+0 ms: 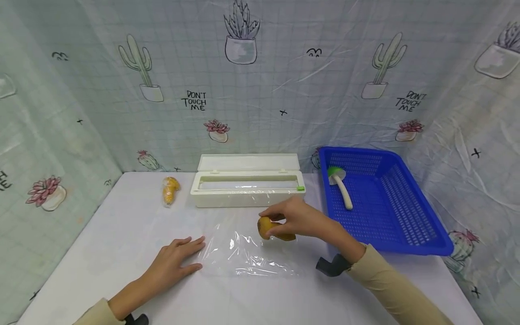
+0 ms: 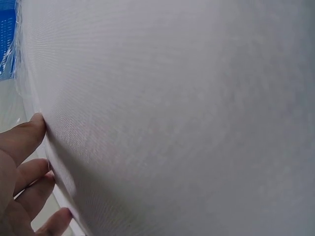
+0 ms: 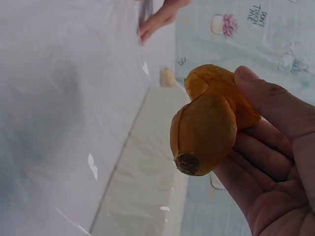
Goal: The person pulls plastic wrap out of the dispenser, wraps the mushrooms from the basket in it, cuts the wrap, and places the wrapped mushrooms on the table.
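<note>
Between thumb and fingers, my right hand [image 1: 302,216] holds a knobbly orange-brown piece [image 3: 204,130], rounded like a mushroom, with a dark rough spot at one end. It is over the right part of a clear sheet of plastic film [image 1: 243,253] that lies on the table. My left hand [image 1: 172,262] rests at the film's left edge, its fingers spread and fairly straight. In the left wrist view its fingertips [image 2: 37,120] touch the white cloth. Behind the film stands a white film dispenser [image 1: 248,199] with its lid raised and a roll inside.
A similar yellow-orange piece wrapped in film [image 1: 169,191] lies at the back left. On the right stands a blue perforated basket [image 1: 390,212], holding a toy-like mushroom [image 1: 342,187] with a green cap and white stem. A printed curtain [image 1: 260,90] hangs behind the table.
</note>
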Motion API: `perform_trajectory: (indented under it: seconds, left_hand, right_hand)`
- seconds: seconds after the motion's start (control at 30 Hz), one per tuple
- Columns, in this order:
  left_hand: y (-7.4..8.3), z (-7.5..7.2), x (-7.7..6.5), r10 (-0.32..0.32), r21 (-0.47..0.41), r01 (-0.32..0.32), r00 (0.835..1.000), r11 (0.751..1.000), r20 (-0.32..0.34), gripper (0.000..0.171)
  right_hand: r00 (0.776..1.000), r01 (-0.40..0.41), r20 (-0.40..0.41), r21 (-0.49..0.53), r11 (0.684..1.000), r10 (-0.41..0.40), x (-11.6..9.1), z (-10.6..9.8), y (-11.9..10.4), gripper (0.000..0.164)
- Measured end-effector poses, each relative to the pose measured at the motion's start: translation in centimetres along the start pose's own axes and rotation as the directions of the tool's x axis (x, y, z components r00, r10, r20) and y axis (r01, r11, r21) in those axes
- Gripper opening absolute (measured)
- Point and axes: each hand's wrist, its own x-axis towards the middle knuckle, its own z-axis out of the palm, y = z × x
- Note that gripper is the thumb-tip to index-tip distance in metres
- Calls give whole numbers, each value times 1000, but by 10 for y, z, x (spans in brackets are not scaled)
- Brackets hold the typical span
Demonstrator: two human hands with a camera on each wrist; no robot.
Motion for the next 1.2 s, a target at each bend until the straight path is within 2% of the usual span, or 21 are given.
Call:
perform_trajectory:
  seconds: [0.13, 0.3, 0.43, 0.6, 0.7, 0.83, 1.07, 1.2]
  left_hand:
    - [1, -1, 0, -2, -24, 2, 1000, 1000, -7, 57]
    - [1, -5, -2, 13, -35, -14, 1000, 999, -10, 57]
    - [0, -9, -1, 8, -43, -8, 1000, 999, -3, 57]
    - [-2, -9, -1, 14, -57, -14, 1000, 998, 14, 57]
    - [-3, -7, -2, 19, -57, -19, 1000, 998, 6, 56]
    - [-3, -6, -3, 32, -53, -33, 999, 998, -16, 55]
    - [-2, -4, -3, 39, -59, -40, 999, 997, -19, 56]
    - [-3, -4, -2, 35, -63, -36, 999, 997, -9, 57]
  right_hand:
    - [999, 16, 42, -19, 1000, -15, 9, 15, 4, 44]
    - [995, 10, 95, 14, 1000, -12, 25, 32, 6, 45]
    - [990, 41, 132, 25, 999, -44, 42, 44, 5, 45]
    - [978, 103, 186, -45, 994, -93, 61, 55, 4, 44]
    - [972, 115, 213, -90, 989, -94, 70, 61, 5, 42]
    - [966, 83, 253, -107, 991, -53, 77, 68, 10, 40]
    - [953, -47, 296, -59, 997, 62, 81, 73, 20, 42]
    - [952, -45, 301, -59, 997, 61, 80, 71, 20, 43]
